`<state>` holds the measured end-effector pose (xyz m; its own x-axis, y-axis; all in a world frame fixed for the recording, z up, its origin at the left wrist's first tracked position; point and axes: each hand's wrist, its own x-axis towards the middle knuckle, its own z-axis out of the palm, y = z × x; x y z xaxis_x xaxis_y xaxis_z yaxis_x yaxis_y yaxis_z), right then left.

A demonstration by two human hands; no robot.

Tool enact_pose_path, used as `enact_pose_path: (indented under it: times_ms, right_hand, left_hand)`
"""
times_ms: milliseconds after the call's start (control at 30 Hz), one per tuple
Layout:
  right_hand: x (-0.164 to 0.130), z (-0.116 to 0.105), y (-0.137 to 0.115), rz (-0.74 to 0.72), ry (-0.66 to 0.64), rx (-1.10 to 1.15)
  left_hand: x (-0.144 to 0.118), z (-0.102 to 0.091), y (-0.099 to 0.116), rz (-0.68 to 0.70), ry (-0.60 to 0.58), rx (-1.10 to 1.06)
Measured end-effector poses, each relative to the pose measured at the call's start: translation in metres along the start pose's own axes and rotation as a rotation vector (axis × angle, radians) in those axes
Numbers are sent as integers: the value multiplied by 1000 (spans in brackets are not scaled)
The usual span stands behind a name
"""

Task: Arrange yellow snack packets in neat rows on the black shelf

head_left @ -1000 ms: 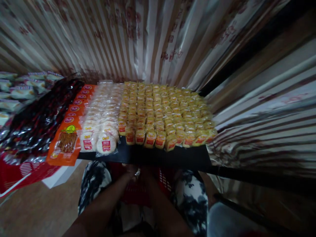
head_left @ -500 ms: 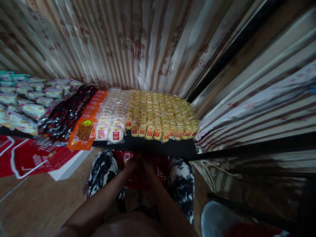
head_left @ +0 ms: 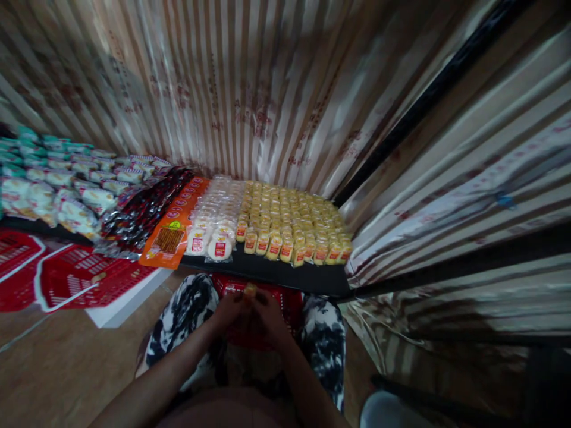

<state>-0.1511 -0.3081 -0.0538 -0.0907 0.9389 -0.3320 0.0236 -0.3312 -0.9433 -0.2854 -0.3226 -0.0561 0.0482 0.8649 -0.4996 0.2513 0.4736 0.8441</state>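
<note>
My left hand (head_left: 231,307) and my right hand (head_left: 267,309) meet low between my knees, in front of the dark tabletop (head_left: 276,271). Pinched between the fingers of both is a small yellow wrapped cake (head_left: 250,289), its lower part covered by my fingers. It resembles the rows of yellow wrapped cakes (head_left: 294,220) standing on the tabletop just beyond. Left of those lie round white packets (head_left: 219,246) with red labels. A red basket (head_left: 285,300) sits beneath my hands, partly hidden by them.
Beside the white packets lie an orange snack bag (head_left: 172,241), dark glossy packets (head_left: 147,202) and many white-and-green packets (head_left: 71,178). Red baskets (head_left: 111,285) and a white box (head_left: 120,306) are at lower left. A striped curtain (head_left: 250,89) hangs behind the table.
My hands have come up slightly from the basket, and the yellow wrapped cake now shows between them. The view has shifted a little, bringing more of the left-hand packets in.
</note>
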Motion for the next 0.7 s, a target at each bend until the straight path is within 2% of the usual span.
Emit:
enact_pose_path:
  times_ms: [233,367,433,567,700]
  right_hand:
    - [1,14,-32,-194,-38,-165]
    - [9,26,-51,-331,40,-234]
    - [15,32,-59,-361,88,-269]
    - [28,42,-71,-396,152,-320]
    - [38,47,-77,-454,137,-387]
  left_hand:
    - [-18,-21,30,249,274,247]
    - [-22,-32,48,362,477,379]
    - [-21,-34,53,401,566,367]
    - [-13,-34,57,469,670,285]
    - [-1,-40,63,526,724,274]
